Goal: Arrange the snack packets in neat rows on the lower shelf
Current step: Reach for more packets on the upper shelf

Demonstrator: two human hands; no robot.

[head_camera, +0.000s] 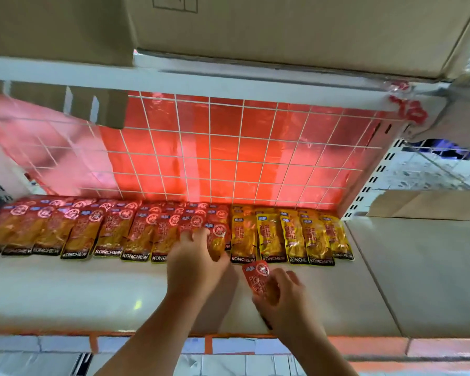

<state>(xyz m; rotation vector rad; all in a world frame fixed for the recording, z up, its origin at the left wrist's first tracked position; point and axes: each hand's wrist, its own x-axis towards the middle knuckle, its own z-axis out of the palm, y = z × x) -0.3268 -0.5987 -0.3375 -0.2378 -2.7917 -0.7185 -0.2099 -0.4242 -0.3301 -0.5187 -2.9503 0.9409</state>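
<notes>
On the lower shelf [65,289], red packets [79,232] are lying in rows. The left hand [196,264] is gripping the end packet [219,238] with curled fingers, beside the yellow packets [293,237]. The right hand [285,297] is pinching a loose packet [257,278] just in front of them.

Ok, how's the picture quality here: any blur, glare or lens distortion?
Head view: the wide lens bows the upper shelf edge; glare washes the red backing sheet pink at left; the far-left packets smear while central print stays readable; left hand, right hand and its held red packet look slightly soft.
</notes>
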